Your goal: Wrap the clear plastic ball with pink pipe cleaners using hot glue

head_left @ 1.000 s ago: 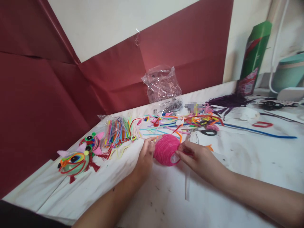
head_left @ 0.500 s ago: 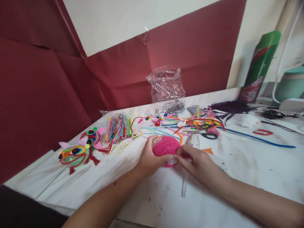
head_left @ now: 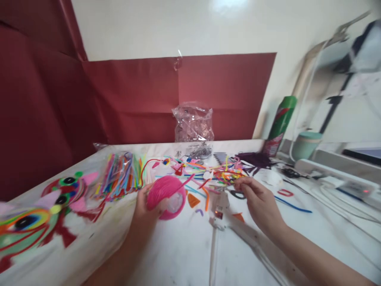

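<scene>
A round ball wrapped in bright pink fuzzy pipe cleaner (head_left: 163,190) rests in my left hand (head_left: 145,210), whose fingers and thumb close around its left side. Part of its clear, unwrapped surface faces me, and a loose pink end sticks out at upper right. My right hand (head_left: 253,194) reaches over the craft pile with fingertips pinched at the handle of the black-handled scissors (head_left: 238,194). Just left of that hand lies a white glue gun (head_left: 222,212) with a lit orange switch. Orange felt pieces (head_left: 193,200) lie between the hands.
Two colourful animal-face ornaments (head_left: 26,222) sit at left. Behind are bundled pipe cleaners (head_left: 122,174), a clear plastic bag (head_left: 195,125) and loose pipe cleaners (head_left: 229,172). Rightward stand a green spray can (head_left: 279,125), a teal cup (head_left: 306,145) and a power strip (head_left: 351,186) with cables.
My right hand has left the pink ball and moved right to the scissors. My left hand has shifted left with the ball, whose loose end now shows. The view has tilted up and turned.
</scene>
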Action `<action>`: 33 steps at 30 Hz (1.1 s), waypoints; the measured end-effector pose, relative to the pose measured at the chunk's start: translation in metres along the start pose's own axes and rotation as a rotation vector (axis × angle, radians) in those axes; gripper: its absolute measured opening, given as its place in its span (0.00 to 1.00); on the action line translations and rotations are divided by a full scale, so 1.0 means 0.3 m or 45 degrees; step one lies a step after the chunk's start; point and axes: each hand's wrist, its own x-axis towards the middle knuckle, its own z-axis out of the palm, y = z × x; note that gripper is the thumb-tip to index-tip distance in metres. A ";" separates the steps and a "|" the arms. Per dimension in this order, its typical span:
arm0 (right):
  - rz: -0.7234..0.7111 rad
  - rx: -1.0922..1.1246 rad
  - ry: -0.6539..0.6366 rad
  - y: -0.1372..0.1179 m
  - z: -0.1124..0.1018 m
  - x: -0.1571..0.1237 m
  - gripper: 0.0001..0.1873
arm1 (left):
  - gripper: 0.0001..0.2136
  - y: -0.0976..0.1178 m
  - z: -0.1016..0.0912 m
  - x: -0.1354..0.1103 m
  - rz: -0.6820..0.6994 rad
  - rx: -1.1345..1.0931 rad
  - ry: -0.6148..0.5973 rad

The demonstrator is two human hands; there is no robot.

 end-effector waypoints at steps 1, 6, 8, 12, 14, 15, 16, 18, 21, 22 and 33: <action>-0.013 -0.008 0.011 0.003 0.000 0.010 0.09 | 0.36 -0.007 -0.001 0.005 0.010 -0.020 0.011; -0.023 -0.052 0.048 0.061 0.003 0.057 0.13 | 0.34 -0.049 0.007 -0.001 0.040 -0.063 -0.033; 0.018 -0.090 0.079 0.105 -0.007 0.076 0.14 | 0.34 -0.057 0.010 -0.006 0.015 -0.050 -0.043; 0.132 -0.184 0.145 0.196 -0.054 0.109 0.14 | 0.35 -0.041 0.010 -0.012 -0.066 -0.062 -0.060; 0.187 -0.230 0.174 0.224 -0.085 0.119 0.14 | 0.35 -0.020 0.005 -0.019 -0.084 -0.074 -0.071; 0.207 -0.246 0.185 0.231 -0.102 0.120 0.14 | 0.35 -0.008 0.001 -0.024 -0.087 -0.076 -0.087; 0.222 -0.256 0.196 0.233 -0.118 0.121 0.16 | 0.35 0.004 -0.003 -0.029 -0.085 -0.079 -0.113; 0.244 -0.257 0.212 0.223 -0.151 0.117 0.18 | 0.34 0.022 -0.014 -0.034 -0.064 -0.097 -0.170; 0.266 -0.231 0.205 0.182 -0.197 0.107 0.18 | 0.33 0.037 -0.032 -0.027 0.003 -0.150 -0.162; 0.267 -0.220 0.192 0.166 -0.210 0.104 0.18 | 0.33 0.039 -0.038 -0.021 0.031 -0.177 -0.149; 0.035 -0.164 -0.164 0.072 -0.119 0.045 0.14 | 0.31 0.054 -0.024 -0.031 -0.030 -0.316 -0.160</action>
